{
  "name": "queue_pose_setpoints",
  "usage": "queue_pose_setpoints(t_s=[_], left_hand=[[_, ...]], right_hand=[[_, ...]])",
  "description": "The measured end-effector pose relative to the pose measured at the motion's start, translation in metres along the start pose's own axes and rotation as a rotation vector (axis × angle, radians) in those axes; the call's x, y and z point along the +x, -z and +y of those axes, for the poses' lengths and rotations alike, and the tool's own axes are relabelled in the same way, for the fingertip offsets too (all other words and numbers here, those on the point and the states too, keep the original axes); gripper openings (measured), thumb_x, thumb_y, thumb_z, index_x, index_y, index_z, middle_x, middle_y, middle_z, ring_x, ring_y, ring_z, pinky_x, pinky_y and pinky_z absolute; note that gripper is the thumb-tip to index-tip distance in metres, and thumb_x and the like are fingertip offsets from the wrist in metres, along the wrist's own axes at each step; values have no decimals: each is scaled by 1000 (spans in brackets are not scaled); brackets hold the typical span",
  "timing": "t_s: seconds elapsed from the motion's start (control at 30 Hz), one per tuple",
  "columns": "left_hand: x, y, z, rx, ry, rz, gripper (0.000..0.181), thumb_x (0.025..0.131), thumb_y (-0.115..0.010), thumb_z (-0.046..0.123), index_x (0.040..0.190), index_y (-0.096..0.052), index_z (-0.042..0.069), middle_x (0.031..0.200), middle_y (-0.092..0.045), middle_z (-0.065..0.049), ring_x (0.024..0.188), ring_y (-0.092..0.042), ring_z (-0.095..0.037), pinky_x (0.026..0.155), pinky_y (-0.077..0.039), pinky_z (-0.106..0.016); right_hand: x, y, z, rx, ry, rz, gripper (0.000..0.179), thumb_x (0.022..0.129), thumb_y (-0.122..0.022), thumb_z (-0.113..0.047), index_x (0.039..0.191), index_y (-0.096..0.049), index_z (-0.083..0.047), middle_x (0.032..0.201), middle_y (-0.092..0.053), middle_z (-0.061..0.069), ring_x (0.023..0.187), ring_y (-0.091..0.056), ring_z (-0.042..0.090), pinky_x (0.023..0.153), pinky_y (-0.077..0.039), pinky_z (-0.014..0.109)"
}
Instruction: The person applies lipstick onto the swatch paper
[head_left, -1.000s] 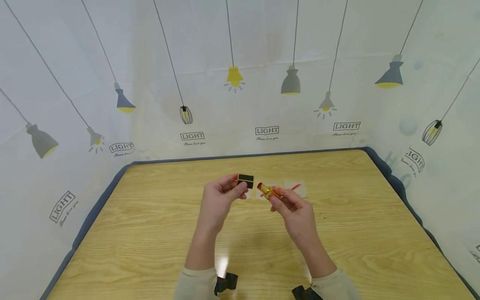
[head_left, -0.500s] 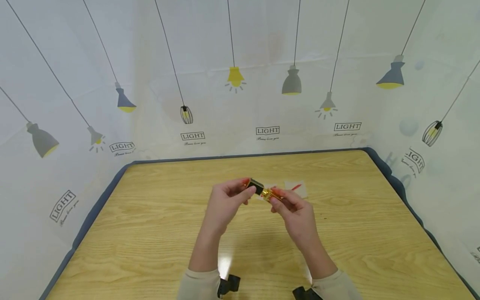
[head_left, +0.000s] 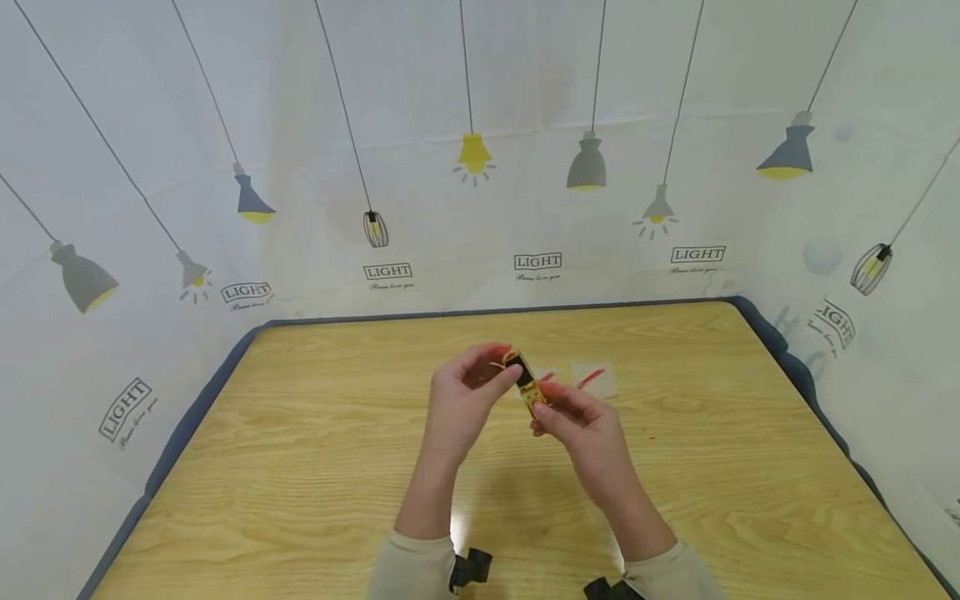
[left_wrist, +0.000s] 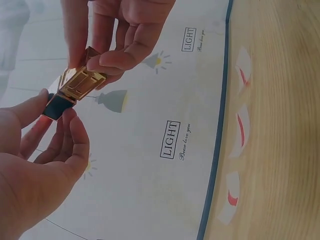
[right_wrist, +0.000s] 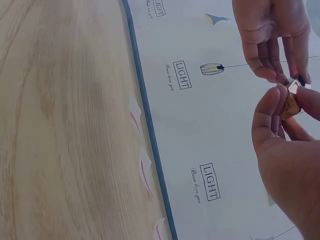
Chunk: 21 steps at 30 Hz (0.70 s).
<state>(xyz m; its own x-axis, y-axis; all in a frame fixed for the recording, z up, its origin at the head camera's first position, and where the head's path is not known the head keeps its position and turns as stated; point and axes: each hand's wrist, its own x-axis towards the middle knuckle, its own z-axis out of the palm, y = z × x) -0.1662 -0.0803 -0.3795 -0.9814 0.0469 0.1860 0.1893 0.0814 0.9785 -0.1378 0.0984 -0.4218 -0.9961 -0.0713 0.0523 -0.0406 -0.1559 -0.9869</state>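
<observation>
Both hands meet above the table over a lipstick. My left hand [head_left: 467, 404] pinches its black, gold-edged cap [head_left: 521, 370] between thumb and fingers. The gold lipstick tube [head_left: 532, 395] is gripped by my right hand [head_left: 588, 429], low on its body. Cap and tube stand end to end in line, tilted, with the cap at the upper left in the head view; the red tip is hidden. From the left wrist, the cap [left_wrist: 58, 106] sits against the wider gold tube [left_wrist: 82, 82]. In the right wrist view, fingers cover most of the gold tube [right_wrist: 290, 106].
Behind the hands, white paper pieces [head_left: 592, 380] with red strokes lie on the wooden table [head_left: 337, 467]; the left wrist view shows three, one being a paper slip [left_wrist: 242, 131]. A wall sheet [head_left: 420, 208] printed with lamps rises past the table's far edge.
My left hand has brought the cap rightward from beside the tube onto its end, covering the red tip. The joined lipstick has turned steeper, and my right hand has hardly shifted.
</observation>
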Motion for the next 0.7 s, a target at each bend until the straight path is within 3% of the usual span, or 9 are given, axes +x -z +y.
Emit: queue_pose_setpoints(t_s=[0.23,0.7], left_hand=[[1,-2,-1,16,-37,-10,25,96,-81,17,120,-78,8,114,-78,-11,106,-76,-21,94,-63,-31],[2,-6,-6,14,-50,-29,26,96,-81,16,120,-79,5,114,-79,-13,106,-77,-20,90,-63,-29]], right_hand=[[-2,1,-3,42,-42,-42,41,104,-65,-4,142,-59,12,107,-71,2,88,-73,11,90,-63,26],[-1,-4,-2,54,-56,8,39,103,-68,-4,137,-61,13,96,-75,-3,82,-75,11,87,-64,27]])
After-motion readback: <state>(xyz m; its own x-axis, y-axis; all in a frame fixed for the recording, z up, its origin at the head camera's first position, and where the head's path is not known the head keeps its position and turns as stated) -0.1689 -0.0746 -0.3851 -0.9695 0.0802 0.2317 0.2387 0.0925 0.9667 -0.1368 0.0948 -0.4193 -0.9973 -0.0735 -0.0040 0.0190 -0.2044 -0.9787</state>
